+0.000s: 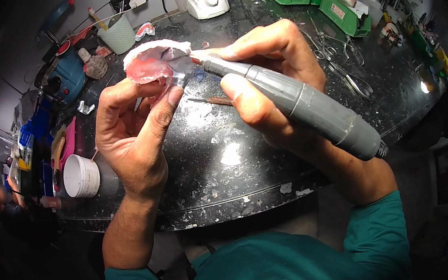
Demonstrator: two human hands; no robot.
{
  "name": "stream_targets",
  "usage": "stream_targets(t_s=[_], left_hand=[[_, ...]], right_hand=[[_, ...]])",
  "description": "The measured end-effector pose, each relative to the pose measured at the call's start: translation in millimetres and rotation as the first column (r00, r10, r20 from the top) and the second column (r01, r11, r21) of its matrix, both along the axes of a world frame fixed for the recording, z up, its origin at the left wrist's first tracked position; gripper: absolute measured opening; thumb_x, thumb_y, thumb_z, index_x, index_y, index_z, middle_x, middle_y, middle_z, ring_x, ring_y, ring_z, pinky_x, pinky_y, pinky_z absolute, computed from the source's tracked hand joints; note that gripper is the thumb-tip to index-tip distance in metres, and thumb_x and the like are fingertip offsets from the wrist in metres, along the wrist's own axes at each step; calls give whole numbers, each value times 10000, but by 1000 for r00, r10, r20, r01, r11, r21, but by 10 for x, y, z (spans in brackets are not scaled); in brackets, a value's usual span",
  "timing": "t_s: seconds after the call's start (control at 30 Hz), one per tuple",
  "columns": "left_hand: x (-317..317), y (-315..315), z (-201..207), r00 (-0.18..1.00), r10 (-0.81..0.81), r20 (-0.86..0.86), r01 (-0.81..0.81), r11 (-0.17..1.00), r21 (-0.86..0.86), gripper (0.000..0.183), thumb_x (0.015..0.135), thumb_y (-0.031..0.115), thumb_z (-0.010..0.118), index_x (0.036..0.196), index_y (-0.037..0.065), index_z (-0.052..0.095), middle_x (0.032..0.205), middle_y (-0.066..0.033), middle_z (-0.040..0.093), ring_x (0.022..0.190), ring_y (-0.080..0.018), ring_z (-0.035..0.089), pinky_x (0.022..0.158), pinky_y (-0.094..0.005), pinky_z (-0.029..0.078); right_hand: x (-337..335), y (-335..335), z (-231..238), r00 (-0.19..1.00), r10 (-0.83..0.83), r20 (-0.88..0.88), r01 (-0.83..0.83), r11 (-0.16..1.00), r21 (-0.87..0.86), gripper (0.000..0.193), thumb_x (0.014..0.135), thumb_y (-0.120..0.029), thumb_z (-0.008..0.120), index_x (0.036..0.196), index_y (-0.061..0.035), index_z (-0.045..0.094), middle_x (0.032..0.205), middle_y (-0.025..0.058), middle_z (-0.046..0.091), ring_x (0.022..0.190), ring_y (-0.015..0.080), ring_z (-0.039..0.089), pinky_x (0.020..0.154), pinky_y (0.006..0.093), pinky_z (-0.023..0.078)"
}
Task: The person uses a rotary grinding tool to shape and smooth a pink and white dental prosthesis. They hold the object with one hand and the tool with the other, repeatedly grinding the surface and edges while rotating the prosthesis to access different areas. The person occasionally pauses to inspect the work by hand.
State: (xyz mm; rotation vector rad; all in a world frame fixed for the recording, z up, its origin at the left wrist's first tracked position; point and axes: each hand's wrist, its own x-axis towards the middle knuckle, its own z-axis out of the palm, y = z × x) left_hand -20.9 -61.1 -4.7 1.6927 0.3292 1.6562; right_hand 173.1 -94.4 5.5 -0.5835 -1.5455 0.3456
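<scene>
My left hand (134, 121) is closed on a pink-and-white denture base (146, 69), pinched between thumb and fingers above the worktable. Its rim is rough and whitish, and part of its lower side is hidden by my fingers. My right hand (262, 88) grips a grey rotary handpiece (306, 103), whose tip points left at the denture base's right end. Whether the tip touches the rim, I cannot tell. A thin brown-handled pointed tool (210, 101) shows below the handpiece, its right end hidden behind my right thumb.
The dark, dust-speckled table (207, 195) carries a white tub (82, 176) at left. A white control box (207, 1) stands at the back, near a ribbed cup (118, 36). Green bins (343, 15) and several metal pliers (351, 81) lie on the right. Left stands a blue device (66, 74).
</scene>
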Motion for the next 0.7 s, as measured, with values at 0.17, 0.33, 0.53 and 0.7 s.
stream_targets(t_s=[0.17, 0.33, 0.53, 0.7], left_hand=[[-1, -10, 22, 1000, 16, -2, -16, 998, -67, 274, 820, -122, 735, 1027, 3, 606, 1051, -89, 674, 994, -135, 654, 915, -284, 537], [9, -24, 49, 998, -25, 50, 33, 985, -170, 246, 822, -99, 741, 996, 12, 607, 1011, -77, 680, 962, -128, 655, 902, -270, 522], [11, -20, 55, 997, -45, 67, 57, 982, -182, 249, 821, -102, 739, 995, 12, 603, 1001, -77, 681, 963, -134, 657, 910, -282, 524], [7, -7, 31, 997, -55, 61, 62, 992, -109, 268, 818, -118, 735, 1012, 10, 600, 1013, -84, 680, 989, -144, 657, 919, -303, 538]], right_hand=[[62, -41, 20, 997, -15, 80, 16, 1000, -12, 286, 839, -28, 639, 1094, -6, 511, 1055, 157, 644, 960, 167, 634, 881, 323, 513], [48, -17, 6, 998, 41, 38, -41, 999, 3, 299, 845, -25, 636, 1107, -8, 493, 1045, 166, 646, 975, 183, 648, 904, 338, 515], [22, -25, 2, 1000, 21, 13, -21, 1000, -11, 314, 850, -34, 654, 1119, -7, 494, 1042, 171, 649, 993, 193, 661, 902, 338, 526], [20, -40, 20, 1000, 14, 21, -13, 1000, -20, 304, 852, -31, 667, 1115, -5, 516, 1047, 150, 652, 976, 172, 655, 889, 320, 529]])
